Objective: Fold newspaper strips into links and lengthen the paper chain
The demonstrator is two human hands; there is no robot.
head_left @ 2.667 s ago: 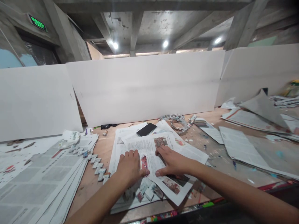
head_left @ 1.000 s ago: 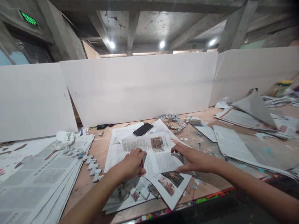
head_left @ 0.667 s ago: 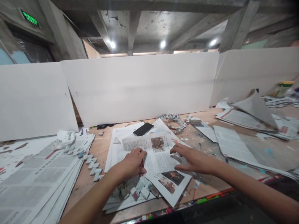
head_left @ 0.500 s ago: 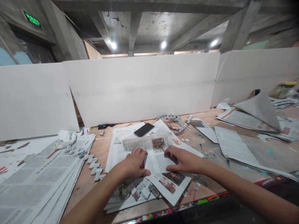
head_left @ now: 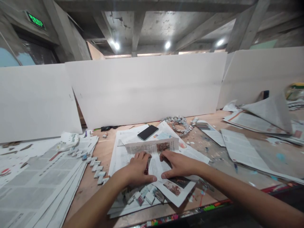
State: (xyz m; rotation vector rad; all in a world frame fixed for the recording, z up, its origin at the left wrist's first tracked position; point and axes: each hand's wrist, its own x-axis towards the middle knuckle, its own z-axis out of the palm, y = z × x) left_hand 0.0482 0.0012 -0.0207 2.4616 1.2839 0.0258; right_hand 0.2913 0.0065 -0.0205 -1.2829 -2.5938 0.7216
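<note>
A creased newspaper page [head_left: 155, 167] with printed photos lies before me, its far edge bent upward. On its left side rests my left hand [head_left: 140, 167], fingers extended, thumb pointing inward; something dark red shows partly beneath that hand. From the right, my right hand [head_left: 177, 164] curves over the same page, thumb and fingers apart, fingertips on the paper. The two thumbs come close together near the middle. Below my left hand, a woven chain of small folded paper pieces [head_left: 149, 197] lies on more sheets. Just beyond the page is a dark phone [head_left: 148, 132].
A zigzag folded-paper chain [head_left: 97, 169] runs beside the newspaper stack [head_left: 54, 171] on the left. A coiled paper chain [head_left: 179, 125] sits at the back. Newspaper sheets [head_left: 247, 148] cover the right. White boards [head_left: 147, 88] stand along the table's far side.
My right hand has moved left and slightly nearer over the page, closing the gap to my left hand. My left thumb has shifted a little right. The view has tilted slightly.
</note>
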